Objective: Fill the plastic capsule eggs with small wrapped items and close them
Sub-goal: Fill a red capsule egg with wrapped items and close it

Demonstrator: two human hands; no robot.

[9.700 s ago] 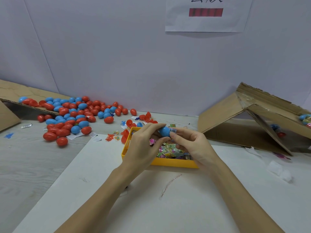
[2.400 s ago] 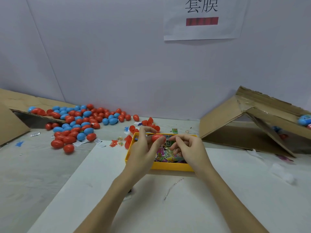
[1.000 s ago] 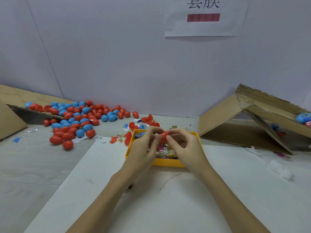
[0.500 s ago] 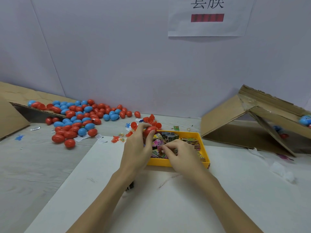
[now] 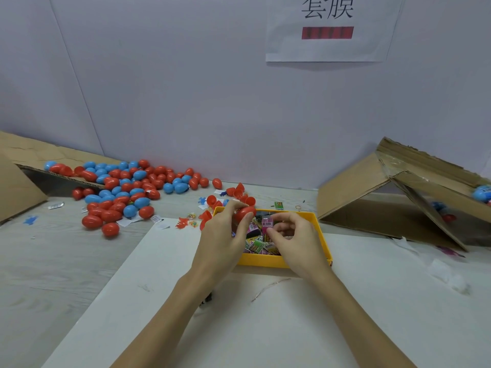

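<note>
Over the yellow tray (image 5: 322,236), left hand (image 5: 221,236) grips a red egg (image 5: 243,213) — right hand (image 5: 293,239) pinches a pink packet (image 5: 267,223) (barcoded).

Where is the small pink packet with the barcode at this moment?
In the head view the pink packet is pinched by the right hand above the yellow tray, just right of the red egg.

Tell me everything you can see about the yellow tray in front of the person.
The shallow yellow plastic tray is rectangular with low upright walls. It sits flat on the white sheet covering the table, near its far edge. Inside lies a jumble of small wrapped items in pink, green and black. The left hand, holding a red plastic egg, hovers over its left part; the right hand pinches a pink wrapped packet above the middle. Both hands hide part of the tray.
</note>
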